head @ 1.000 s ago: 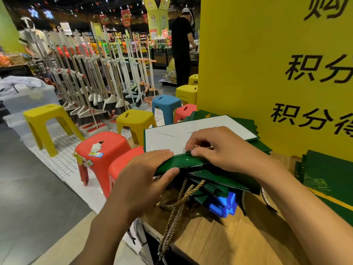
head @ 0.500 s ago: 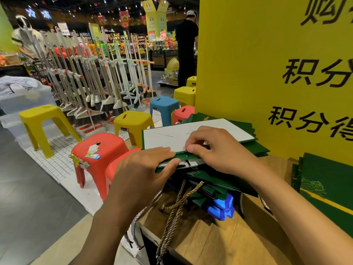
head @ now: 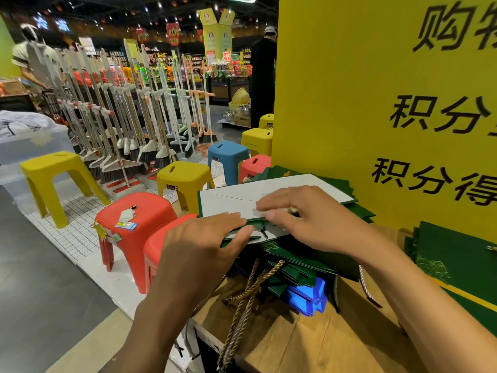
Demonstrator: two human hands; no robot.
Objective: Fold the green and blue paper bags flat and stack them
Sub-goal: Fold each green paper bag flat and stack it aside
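Observation:
A green paper bag (head: 242,204) lies flattened on top of the stack, its white inside face up. My left hand (head: 200,244) presses flat on its near left edge with straight fingers. My right hand (head: 304,219) presses its near edge with straight fingers. Under it sits the stack of folded green bags (head: 298,267) with blue bags (head: 309,294) at the bottom. Gold cord handles (head: 247,294) hang over the wooden table's (head: 309,343) front edge.
A big yellow sign (head: 376,103) stands right behind the stack. More green bags (head: 457,254) lean at the right. Red (head: 129,219), yellow (head: 183,176) and blue (head: 227,154) stools stand left of the table, with a rack of brooms (head: 121,117) beyond. A person (head: 263,74) stands far back.
The raised near flap of the top green bag has been pushed down flat. My right hand's fingers, curled on the flap before, now lie straight; both hands press the bag lower onto the stack.

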